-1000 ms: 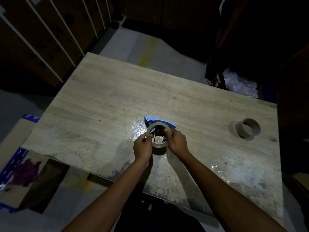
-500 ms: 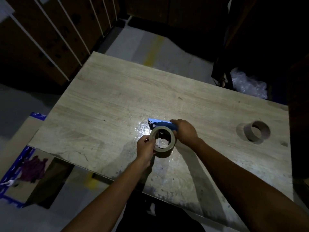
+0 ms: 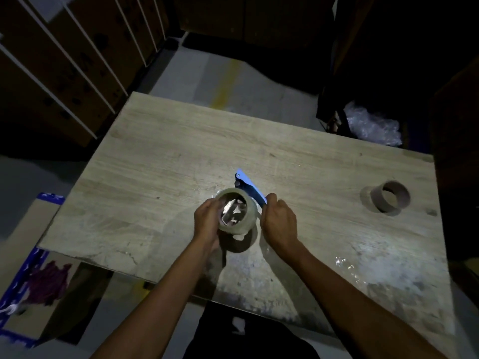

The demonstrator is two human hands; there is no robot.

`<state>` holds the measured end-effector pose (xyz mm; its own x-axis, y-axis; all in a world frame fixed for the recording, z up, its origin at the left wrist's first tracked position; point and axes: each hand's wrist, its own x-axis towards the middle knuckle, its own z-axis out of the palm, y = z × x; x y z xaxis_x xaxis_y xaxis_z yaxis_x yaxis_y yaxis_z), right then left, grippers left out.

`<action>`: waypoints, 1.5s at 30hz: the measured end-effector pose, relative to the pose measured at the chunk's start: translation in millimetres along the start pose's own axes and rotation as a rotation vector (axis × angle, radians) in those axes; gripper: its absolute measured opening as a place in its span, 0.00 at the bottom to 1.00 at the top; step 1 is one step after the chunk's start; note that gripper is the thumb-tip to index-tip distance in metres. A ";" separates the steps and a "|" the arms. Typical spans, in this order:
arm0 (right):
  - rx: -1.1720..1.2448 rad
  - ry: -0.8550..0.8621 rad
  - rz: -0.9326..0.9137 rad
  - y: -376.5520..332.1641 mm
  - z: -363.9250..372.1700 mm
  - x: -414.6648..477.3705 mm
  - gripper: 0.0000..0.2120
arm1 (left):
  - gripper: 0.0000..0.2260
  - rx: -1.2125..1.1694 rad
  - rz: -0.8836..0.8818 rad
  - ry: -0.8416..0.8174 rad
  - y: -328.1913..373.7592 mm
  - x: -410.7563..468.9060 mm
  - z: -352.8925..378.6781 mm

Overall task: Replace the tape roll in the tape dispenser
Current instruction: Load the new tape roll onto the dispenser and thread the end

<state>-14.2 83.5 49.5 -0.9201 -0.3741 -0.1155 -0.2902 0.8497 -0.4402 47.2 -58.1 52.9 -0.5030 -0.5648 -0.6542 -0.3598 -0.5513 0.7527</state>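
Observation:
A roll of clear tape (image 3: 239, 225) sits on the blue tape dispenser (image 3: 251, 187) near the middle of the wooden table (image 3: 160, 167). My left hand (image 3: 207, 218) grips the roll's left side. My right hand (image 3: 278, 220) holds the dispenser's blue body just right of the roll. The roll and dispenser are tilted and lifted slightly, with their shadow on the table below. An empty brown cardboard core (image 3: 390, 196) lies far to the right on the table.
Crumpled clear plastic (image 3: 372, 126) lies beyond the table's far right corner. Flattened cardboard with blue tape (image 3: 23, 257) lies on the floor at left. Boxes with white straps (image 3: 64, 60) stand at the back left. The table's near edge is scuffed.
My right hand left the roll and took the blue dispenser body. The dispenser has tilted so its blue end points away, and the roll turned with it.

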 end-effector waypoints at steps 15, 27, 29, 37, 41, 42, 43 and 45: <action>0.560 0.245 0.337 -17.5 -27.3 -3.7 0.10 | 0.07 0.508 0.536 -0.315 92.8 -42.1 55.6; 1.940 -0.235 0.343 -16.7 -72.3 -7.8 0.19 | 0.22 0.345 0.430 -0.510 122.3 -33.9 59.6; 1.869 -0.146 0.367 -23.7 -74.4 -2.5 0.30 | 0.23 0.330 0.416 -0.556 125.1 -37.1 62.0; 1.646 0.163 0.395 -29.9 -91.7 10.3 0.21 | 0.16 0.256 0.338 -0.663 128.8 -42.8 65.7; 1.533 0.213 0.412 -28.9 -92.9 12.9 0.17 | 0.14 0.170 0.224 -0.708 129.9 -41.1 67.4; 1.506 0.222 0.417 -28.1 -93.0 13.8 0.19 | 0.16 0.153 0.213 -0.711 128.9 -41.0 68.3; 1.483 0.230 0.418 -27.3 -93.1 15.1 0.20 | 0.18 0.131 0.202 -0.711 128.1 -40.8 68.8; 1.451 0.239 0.413 -26.8 -92.9 17.4 0.22 | 0.23 0.084 0.164 -0.715 126.6 -39.6 69.7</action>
<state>-46.8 88.7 142.0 -0.9305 -0.0223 -0.3656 0.3583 -0.2627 -0.8959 -33.2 -62.7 179.2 -0.9344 -0.0820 -0.3466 -0.2808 -0.4294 0.8584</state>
